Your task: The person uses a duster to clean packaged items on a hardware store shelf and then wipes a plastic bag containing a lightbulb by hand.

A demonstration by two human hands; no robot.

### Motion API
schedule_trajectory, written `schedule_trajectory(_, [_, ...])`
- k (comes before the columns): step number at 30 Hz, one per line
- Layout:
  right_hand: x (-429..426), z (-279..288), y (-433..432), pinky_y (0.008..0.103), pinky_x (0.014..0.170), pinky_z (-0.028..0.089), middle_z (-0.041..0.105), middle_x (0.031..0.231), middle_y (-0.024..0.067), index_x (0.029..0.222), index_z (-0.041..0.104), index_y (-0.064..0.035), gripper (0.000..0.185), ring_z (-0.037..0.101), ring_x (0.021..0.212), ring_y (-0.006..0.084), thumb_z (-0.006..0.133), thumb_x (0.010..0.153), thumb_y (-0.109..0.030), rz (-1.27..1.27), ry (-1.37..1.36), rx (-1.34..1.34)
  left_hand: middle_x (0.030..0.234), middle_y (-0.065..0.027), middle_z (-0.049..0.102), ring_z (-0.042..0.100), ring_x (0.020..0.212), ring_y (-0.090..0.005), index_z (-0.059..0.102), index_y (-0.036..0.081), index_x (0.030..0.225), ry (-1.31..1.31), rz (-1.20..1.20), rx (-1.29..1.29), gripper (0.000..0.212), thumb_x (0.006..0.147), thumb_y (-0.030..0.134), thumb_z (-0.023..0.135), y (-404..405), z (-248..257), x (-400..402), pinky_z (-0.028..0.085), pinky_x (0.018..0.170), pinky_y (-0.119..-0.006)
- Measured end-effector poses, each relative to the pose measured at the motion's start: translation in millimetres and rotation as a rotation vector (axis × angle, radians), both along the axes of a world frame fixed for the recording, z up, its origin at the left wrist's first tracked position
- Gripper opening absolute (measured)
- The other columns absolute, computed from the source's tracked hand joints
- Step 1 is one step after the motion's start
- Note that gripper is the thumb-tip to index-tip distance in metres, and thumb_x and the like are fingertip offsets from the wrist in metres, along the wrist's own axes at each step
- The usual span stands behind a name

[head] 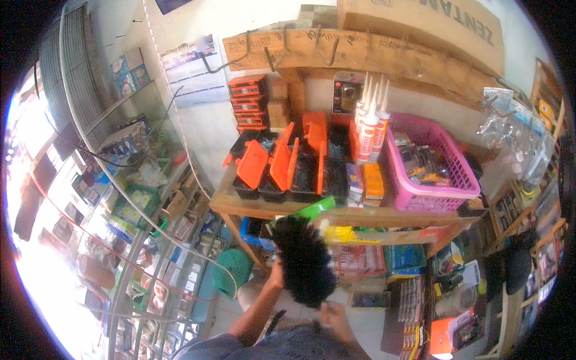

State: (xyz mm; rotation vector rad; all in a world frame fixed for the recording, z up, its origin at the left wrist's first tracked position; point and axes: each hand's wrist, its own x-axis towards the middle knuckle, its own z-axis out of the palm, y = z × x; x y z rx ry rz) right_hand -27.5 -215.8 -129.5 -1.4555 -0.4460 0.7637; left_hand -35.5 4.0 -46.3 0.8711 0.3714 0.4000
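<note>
A black, bushy object with bristles, apparently a brush head (305, 261), is held up before my body. At its upper end is a bright green strip (310, 211), tilted and bearing a white mark. My left hand (277, 272) grips the brush from its left side, most fingers hidden behind the bristles. Blurred, my right hand (332, 312) is at the lower right end of the bristles with its fingers curled; whether it holds them is unclear. Beyond the brush stands a wooden table (225, 203) with black boxes (303, 176) whose orange lids (252, 164) are raised.
Sealant tubes (370, 135) stand beside a pink plastic basket (434, 198) of packaged goods. Stacked orange boxes (248, 105) are behind. A glass display case (153, 252) runs along the left, with a green basket (232, 272) near it. Hanging cords (180, 243) cross the left side.
</note>
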Motion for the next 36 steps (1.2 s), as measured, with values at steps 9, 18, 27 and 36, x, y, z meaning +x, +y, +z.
schedule_trajectory(9, [25,51,10,0.0256,0.045,0.025,0.037,0.053,-0.0051,0.057,0.041,-0.0078,0.043,0.033,0.05,0.0056,0.055,0.091,-0.03,-0.126,-0.006,0.013,0.14,-0.0116,0.036,0.034,0.127,-0.0303,0.033,0.004,0.137,0.325,0.029,-0.265,0.067,0.091,0.054,0.029,-25,48,4,0.025,0.108,-0.043])
schedule_trajectory(18, [29,46,-12,0.0261,0.044,0.025,0.039,0.051,-0.0041,0.054,0.041,-0.0074,0.045,0.034,0.047,0.0068,0.056,0.091,-0.029,-0.207,-0.021,-0.042,0.108,-0.0058,0.049,0.043,0.096,-0.0213,0.035,0.023,0.137,-0.044,0.182,-0.223,0.073,0.083,0.072,0.029,15,13,-3,0.038,0.085,-0.037])
schedule_trajectory(27, [37,54,-26,0.0254,0.043,0.024,0.039,0.049,-0.0045,0.056,0.043,-0.0057,0.041,0.033,0.045,0.0059,0.057,0.089,-0.025,-0.204,-0.145,-0.037,0.103,-0.0017,0.054,0.05,0.082,-0.0158,0.042,0.017,0.131,-0.171,0.084,-0.142,0.068,0.086,0.067,0.031,7,44,-8,0.043,0.07,-0.027])
schedule_trajectory(36, [39,60,-19,0.0254,0.042,0.024,0.038,0.049,-0.0043,0.053,0.042,-0.0064,0.045,0.034,0.045,0.0053,0.058,0.089,-0.028,-0.158,-0.18,-0.089,0.1,-0.0018,0.051,0.049,0.074,-0.0151,0.037,0.017,0.134,-0.787,-0.463,-0.384,0.071,0.085,0.068,0.03,57,-23,-23,0.043,0.06,-0.029])
